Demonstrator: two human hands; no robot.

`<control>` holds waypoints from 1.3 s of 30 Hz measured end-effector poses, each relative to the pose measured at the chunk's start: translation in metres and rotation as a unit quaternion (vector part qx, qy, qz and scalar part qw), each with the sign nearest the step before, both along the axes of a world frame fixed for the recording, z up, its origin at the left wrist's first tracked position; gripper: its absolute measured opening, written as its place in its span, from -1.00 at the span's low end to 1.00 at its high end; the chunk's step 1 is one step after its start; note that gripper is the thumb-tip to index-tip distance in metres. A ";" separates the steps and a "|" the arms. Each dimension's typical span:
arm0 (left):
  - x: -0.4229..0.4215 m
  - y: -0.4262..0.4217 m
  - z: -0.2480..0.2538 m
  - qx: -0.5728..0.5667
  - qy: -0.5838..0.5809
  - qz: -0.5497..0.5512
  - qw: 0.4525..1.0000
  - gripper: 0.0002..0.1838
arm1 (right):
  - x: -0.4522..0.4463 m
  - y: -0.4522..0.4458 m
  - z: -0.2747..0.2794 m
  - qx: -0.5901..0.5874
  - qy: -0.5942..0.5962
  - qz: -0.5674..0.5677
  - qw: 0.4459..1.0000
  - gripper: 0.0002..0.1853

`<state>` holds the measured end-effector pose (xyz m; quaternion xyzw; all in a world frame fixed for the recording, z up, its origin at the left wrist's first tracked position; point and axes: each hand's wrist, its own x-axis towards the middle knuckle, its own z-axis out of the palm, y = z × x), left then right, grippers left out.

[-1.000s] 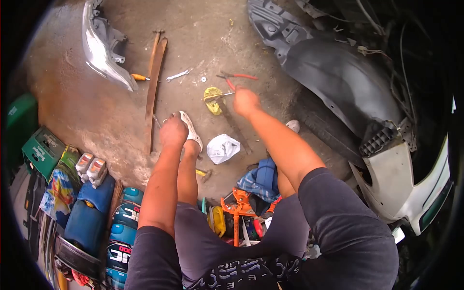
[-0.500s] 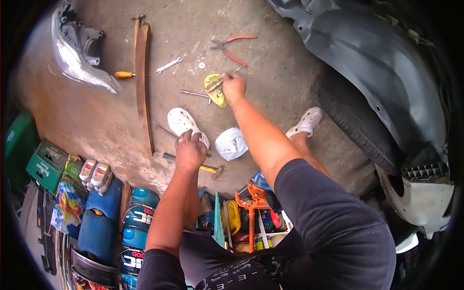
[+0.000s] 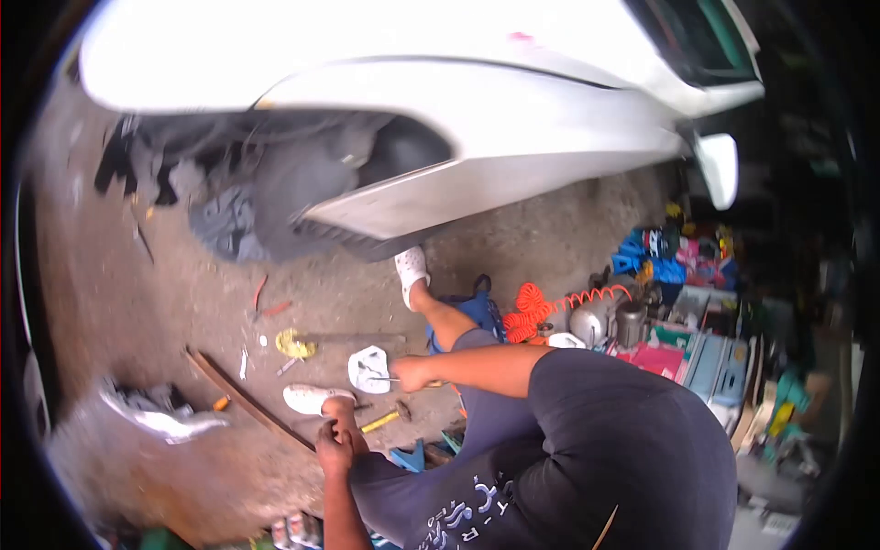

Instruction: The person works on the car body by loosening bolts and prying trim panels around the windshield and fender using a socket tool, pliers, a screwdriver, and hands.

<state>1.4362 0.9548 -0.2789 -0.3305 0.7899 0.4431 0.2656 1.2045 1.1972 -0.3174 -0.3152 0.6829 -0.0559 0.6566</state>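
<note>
My right hand [image 3: 414, 374] is closed around a thin tool with a metal shaft [image 3: 383, 379]; its exact kind is hard to make out. The shaft points left, across a crumpled white plastic bag [image 3: 363, 359] on the floor. My left hand [image 3: 334, 449] rests by my bent leg, its fingers loosely bent and apart, with nothing visible in them. Farther off lie a yellow plastic bag [image 3: 286, 346] and red-handled pliers [image 3: 259, 307]. A hammer with a yellow handle [image 3: 378, 423] is on the floor between my hands.
A white car body [image 3: 550, 183] with an open wheel arch stands ahead. To the left are a long curved rusty bar [image 3: 243, 397], a wrench [image 3: 243, 364] and a headlight [image 3: 156, 422]. An orange coiled hose [image 3: 527, 316] and crowded supplies lie to the right.
My view has swung to the right, bringing the car in. My right hand has left the yellow bag and now holds the thin tool by the white bag. My left hand stays by my leg.
</note>
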 end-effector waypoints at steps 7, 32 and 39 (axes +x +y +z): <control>-0.130 -0.005 0.173 0.002 0.099 -0.243 0.965 -0.60 | -0.118 0.291 0.231 0.187 0.006 -0.502 0.844 -0.49; -0.769 0.383 0.454 -0.327 0.503 -0.512 0.614 -0.07 | -0.280 0.417 0.228 -0.115 0.447 -0.820 0.339 -0.75; -0.768 0.384 0.456 -0.303 0.508 -0.522 0.615 -0.04 | -0.281 0.414 0.272 -0.159 0.430 -0.843 0.279 -0.74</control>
